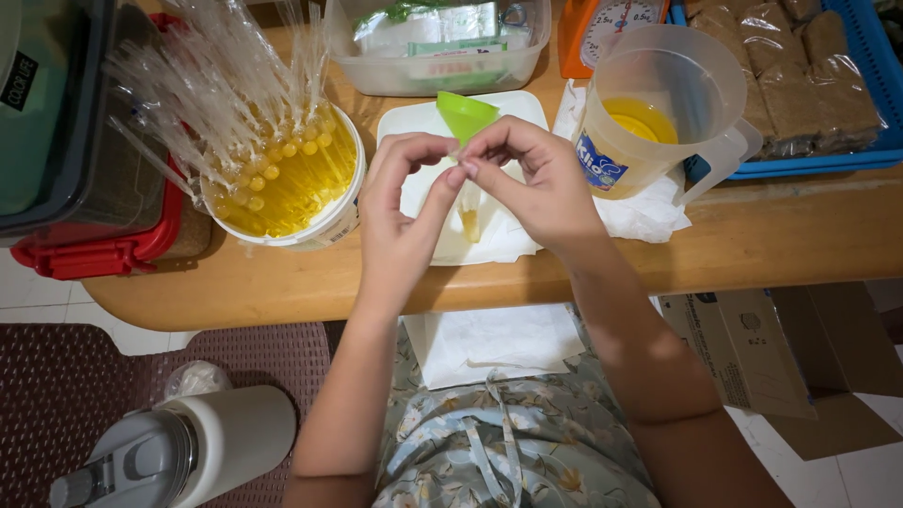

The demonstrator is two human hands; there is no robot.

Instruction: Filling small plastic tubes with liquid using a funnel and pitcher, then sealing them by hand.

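My left hand (pixel 400 221) and my right hand (pixel 536 183) meet over a white tray (pixel 414 122) lined with tissue. Together their fingertips pinch the top of a narrow clear plastic tube bag (pixel 469 218) that hangs down with yellow liquid in its lower part. A green funnel (pixel 465 114) sits at the top of the bag, just beyond my fingers. To the right stands a clear measuring jug (pixel 658 103) with yellow liquid in it, on white tissue. To the left, a white tub (pixel 324 221) holds several filled tube bags standing upright.
A clear lidded box (pixel 442 56) sits behind the tray, an orange kitchen scale (pixel 602 23) beside it. A blue crate (pixel 865 113) of wrapped brown bars is at right. Stacked storage boxes (pixel 75 141) stand left. A white flask (pixel 179 452) and cardboard box (pixel 781 348) lie on the floor.
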